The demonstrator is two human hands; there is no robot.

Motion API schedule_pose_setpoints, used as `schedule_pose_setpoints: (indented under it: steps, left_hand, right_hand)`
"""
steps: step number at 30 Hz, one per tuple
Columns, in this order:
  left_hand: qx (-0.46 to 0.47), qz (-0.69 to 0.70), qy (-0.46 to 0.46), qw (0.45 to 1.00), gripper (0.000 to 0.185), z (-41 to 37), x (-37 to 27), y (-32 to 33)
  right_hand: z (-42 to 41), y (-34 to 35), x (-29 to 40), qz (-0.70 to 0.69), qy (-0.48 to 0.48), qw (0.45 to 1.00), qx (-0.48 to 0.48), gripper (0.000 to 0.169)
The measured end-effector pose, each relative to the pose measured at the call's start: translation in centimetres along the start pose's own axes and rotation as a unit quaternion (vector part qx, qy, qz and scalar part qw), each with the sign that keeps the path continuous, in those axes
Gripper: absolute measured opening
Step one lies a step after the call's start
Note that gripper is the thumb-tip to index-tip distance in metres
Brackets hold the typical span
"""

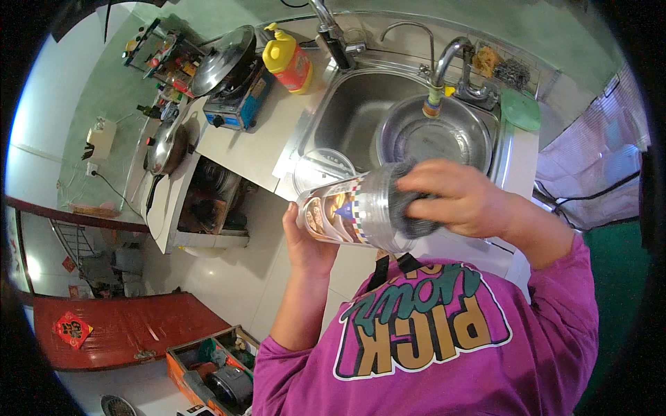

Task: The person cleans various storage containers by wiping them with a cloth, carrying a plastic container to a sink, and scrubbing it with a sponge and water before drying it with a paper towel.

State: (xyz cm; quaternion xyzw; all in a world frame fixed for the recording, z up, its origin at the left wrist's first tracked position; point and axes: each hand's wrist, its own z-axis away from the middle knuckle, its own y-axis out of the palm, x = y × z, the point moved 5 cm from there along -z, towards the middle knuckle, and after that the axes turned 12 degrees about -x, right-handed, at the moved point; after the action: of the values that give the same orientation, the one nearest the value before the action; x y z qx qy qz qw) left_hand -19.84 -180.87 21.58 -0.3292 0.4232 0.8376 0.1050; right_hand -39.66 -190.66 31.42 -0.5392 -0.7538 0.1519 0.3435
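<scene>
My left hand (307,239) grips the base end of a clear plastic jar (341,208) with a printed food label. The jar is tilted on its side, its mouth towards the right. At that mouth my right hand (458,197) holds a dark grey scrubbing cloth or pad (408,205), pressed against the rim; how far it goes inside is hidden. Behind the jar, a round clear plastic lid (325,166) lies by the sink's near left corner. A steel basin (385,138) sits in the stainless steel sink (341,112), under the curved faucet (458,49).
A yellow pump bottle (286,60) stands left of the sink, beside a blue portable gas stove (237,106) bearing a lidded wok (226,60). Another lidded pan (166,145) is farther left. A green plastic item (520,109) and a wire rack (530,70) with scourers are at the right.
</scene>
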Motion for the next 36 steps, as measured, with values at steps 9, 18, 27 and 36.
schedule_pose_setpoints:
  steps: [9, 18, 27, 36]
  left_hand:
    - [-0.014, -0.082, 0.147, 0.986, 0.054, 0.0, -2.5, -2.4]
    - [-0.011, 0.053, 0.089, 0.995, 0.063, -1.1, -2.9, -4.7]
    - [0.098, -0.106, 0.083, 0.986, 0.075, -0.5, 0.2, -0.7]
    - [0.159, -0.143, -0.003, 0.977, 0.079, 0.0, 3.2, 2.7]
  right_hand:
    - [2.8, 5.3, -2.1, -0.199, 0.260, 0.903, 0.277, 0.032]
    - [13.1, -3.0, -6.8, -0.221, 0.569, 0.792, 0.005, 0.031]
    - [18.5, -5.0, -7.9, 0.212, 0.513, 0.828, 0.070, 0.036]
    - [2.8, 3.3, -6.9, -0.270, 0.446, 0.850, -0.068, 0.047]
